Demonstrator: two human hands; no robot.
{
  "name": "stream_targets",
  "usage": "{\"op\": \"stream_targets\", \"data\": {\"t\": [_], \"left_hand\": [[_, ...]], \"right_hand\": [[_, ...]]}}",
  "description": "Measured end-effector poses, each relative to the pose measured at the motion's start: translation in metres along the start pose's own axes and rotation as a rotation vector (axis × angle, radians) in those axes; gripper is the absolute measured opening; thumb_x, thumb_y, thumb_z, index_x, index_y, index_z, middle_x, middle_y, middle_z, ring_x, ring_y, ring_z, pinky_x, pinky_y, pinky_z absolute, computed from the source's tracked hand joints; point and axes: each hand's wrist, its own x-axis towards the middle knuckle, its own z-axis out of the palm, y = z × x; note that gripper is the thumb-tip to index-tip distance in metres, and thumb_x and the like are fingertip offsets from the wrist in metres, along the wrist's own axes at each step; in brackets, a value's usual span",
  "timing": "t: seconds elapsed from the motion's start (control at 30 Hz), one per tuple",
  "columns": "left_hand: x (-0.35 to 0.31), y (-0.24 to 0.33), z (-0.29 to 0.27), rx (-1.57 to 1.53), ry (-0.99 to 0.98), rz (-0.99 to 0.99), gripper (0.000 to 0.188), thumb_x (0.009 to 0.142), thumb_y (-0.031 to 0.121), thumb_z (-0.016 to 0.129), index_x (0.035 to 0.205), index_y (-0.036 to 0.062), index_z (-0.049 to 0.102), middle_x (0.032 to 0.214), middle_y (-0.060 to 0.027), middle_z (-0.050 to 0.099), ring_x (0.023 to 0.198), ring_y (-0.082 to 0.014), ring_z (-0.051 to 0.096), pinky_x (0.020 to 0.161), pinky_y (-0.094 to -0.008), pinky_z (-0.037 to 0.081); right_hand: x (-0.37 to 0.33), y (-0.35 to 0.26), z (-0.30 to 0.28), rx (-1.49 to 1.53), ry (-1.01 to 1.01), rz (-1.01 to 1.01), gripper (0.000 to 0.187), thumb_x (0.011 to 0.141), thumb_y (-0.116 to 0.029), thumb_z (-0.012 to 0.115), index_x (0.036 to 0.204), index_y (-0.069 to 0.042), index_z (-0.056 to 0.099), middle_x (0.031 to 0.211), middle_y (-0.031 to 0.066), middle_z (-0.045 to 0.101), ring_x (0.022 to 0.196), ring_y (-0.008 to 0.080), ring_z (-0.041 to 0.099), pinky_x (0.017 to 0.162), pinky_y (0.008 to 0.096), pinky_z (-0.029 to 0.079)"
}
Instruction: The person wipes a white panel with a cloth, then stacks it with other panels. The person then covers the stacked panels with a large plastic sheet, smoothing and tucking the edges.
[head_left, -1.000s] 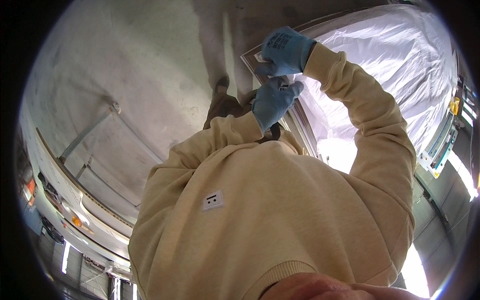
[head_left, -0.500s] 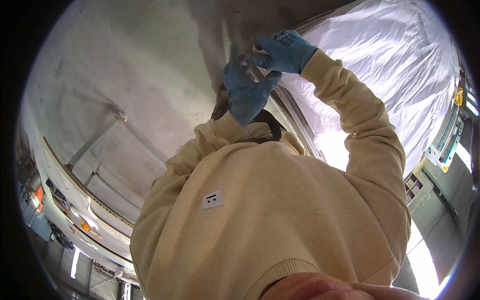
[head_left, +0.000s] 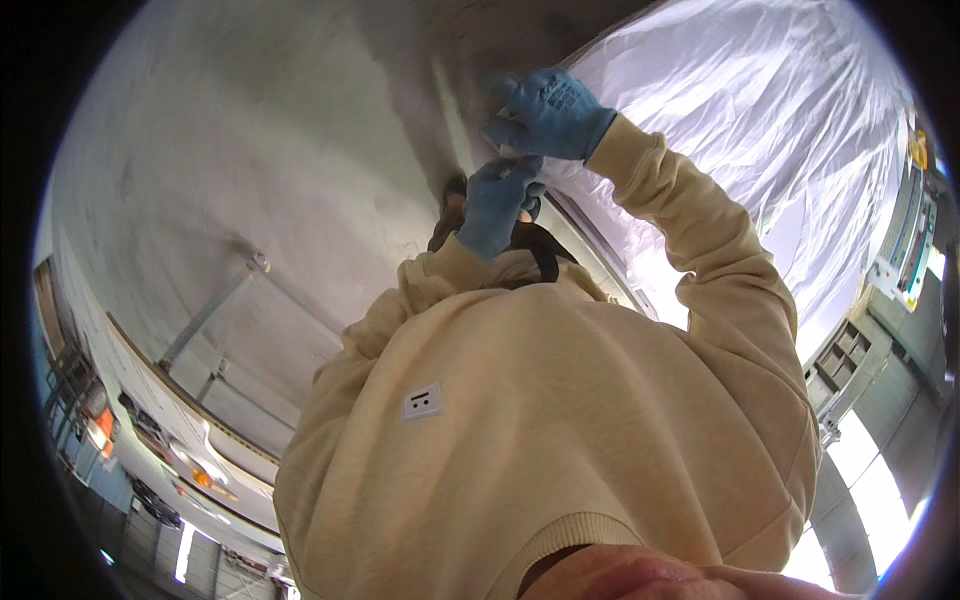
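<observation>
Both of my hands wear blue gloves and are close together in front of my chest, by the edge of a crinkled translucent plastic sheet [head_left: 745, 120]. My left hand [head_left: 492, 208] is lower, its fingers curled together. Just above it, my right hand [head_left: 553, 115] has its fingers bent in a pinch, slightly blurred. A small pale scrap [head_left: 508, 152] shows between the hands; its kind and which hand grips it are unclear. Below them, a long narrow strip of trim [head_left: 600, 245] runs along the sheet's edge.
A metal frame [head_left: 210, 320] stands on the pale floor [head_left: 170, 180] at left. Beyond it curves a long white surface with several items, one of them orange [head_left: 203, 478]. At far right are a pale shelf unit with compartments [head_left: 842, 355] and a blue-and-white object [head_left: 905, 250].
My left hand's fingers, spread half a second ago, have curled in, and the hand has dropped slightly. My right hand has shifted a little left and down.
</observation>
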Motion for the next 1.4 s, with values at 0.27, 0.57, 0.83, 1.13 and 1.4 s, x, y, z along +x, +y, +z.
{"op": "stream_targets", "data": {"t": [0.27,0.57,0.83,1.13,1.4], "left_hand": [[-0.023,0.008,-0.007,0.089,-0.147,0.066,0.031,0.108,0.029,0.075,0.122,0.0020,0.071,0.099,-0.0035,0.073,0.083,-0.0108,0.064,0.075,-0.0261,0.055],[-0.105,0.044,-0.006,0.696,-0.322,0.010,0.065,0.110,0.020,0.066,0.170,0.0117,0.042,0.113,-0.0094,0.078,0.075,-0.0104,0.071,0.063,-0.0233,0.054],[-0.154,-0.003,0.031,1.432,-0.054,0.171,0.101,0.104,0.033,0.070,0.182,0.0154,0.008,0.101,-0.0094,0.078,0.068,-0.0184,0.072,0.063,-0.0338,0.058],[-0.196,-0.077,0.060,2.194,-0.745,0.323,0.043,0.103,0.031,0.071,0.132,-0.0006,0.068,0.086,-0.0180,0.077,0.069,-0.0317,0.074,0.070,-0.0436,0.060],[-0.170,-0.120,0.170,1.860,-0.326,1.731,0.056,0.084,0.016,0.086,0.137,0.0033,0.073,0.134,-0.0156,0.075,0.115,-0.0390,0.071,0.100,-0.0477,0.058]], "right_hand": [[-0.035,-0.045,-0.051,-0.145,0.574,-0.062,0.064,0.086,-0.030,0.082,0.135,0.006,0.063,0.138,0.0275,0.070,0.125,0.0436,0.071,0.107,0.0533,0.059],[-0.269,-0.151,-0.047,-0.421,0.858,0.711,0.052,0.079,-0.011,0.087,0.126,-0.002,0.066,0.143,0.0210,0.071,0.133,0.0423,0.067,0.114,0.0546,0.052],[-0.558,-0.254,0.040,-0.766,0.588,1.990,0.082,0.090,-0.065,0.078,0.150,-0.010,0.061,0.169,0.0209,0.051,0.159,0.0426,0.042,0.127,0.0610,0.032],[-0.624,-0.290,0.055,-0.619,0.766,1.562,0.044,0.096,-0.034,0.077,0.130,-0.009,0.065,0.147,0.0204,0.066,0.141,0.0440,0.061,0.114,0.0539,0.047],[-0.644,-0.282,0.053,-0.733,0.816,1.456,0.026,0.099,-0.021,0.073,0.122,-0.009,0.070,0.137,0.0155,0.074,0.128,0.0380,0.070,0.098,0.0486,0.057]]}}
